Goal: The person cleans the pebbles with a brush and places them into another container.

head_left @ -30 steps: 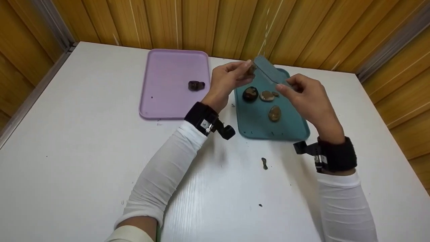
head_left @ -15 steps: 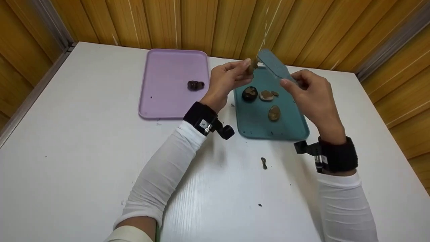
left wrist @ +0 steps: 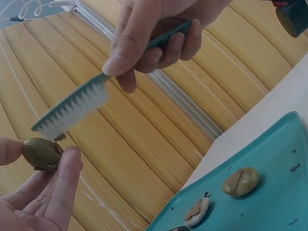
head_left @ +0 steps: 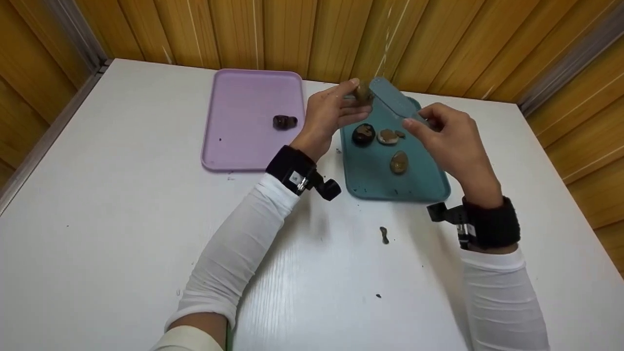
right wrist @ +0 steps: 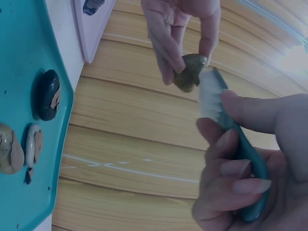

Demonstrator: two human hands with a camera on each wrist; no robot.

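Right now the olive-brown stone (left wrist: pixel 42 153) sits pinched in the left hand's (head_left: pixel 327 116) fingertips above the teal tray (head_left: pixel 370 170), white bristles of the teal brush (left wrist: pixel 72 108) touching it, right hand (head_left: pixel 446 139) gripping the handle; three stones (head_left: pixel 388 137) lie below.

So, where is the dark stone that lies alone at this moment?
In the head view, the dark stone lies on the purple tray, at its right side, left of the left hand and the teal tray.

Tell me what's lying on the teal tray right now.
Three stones lie on the teal tray: a dark stone, a flat tan stone beside it, and a brown stone nearer the person. The right hand covers the tray's far right part.
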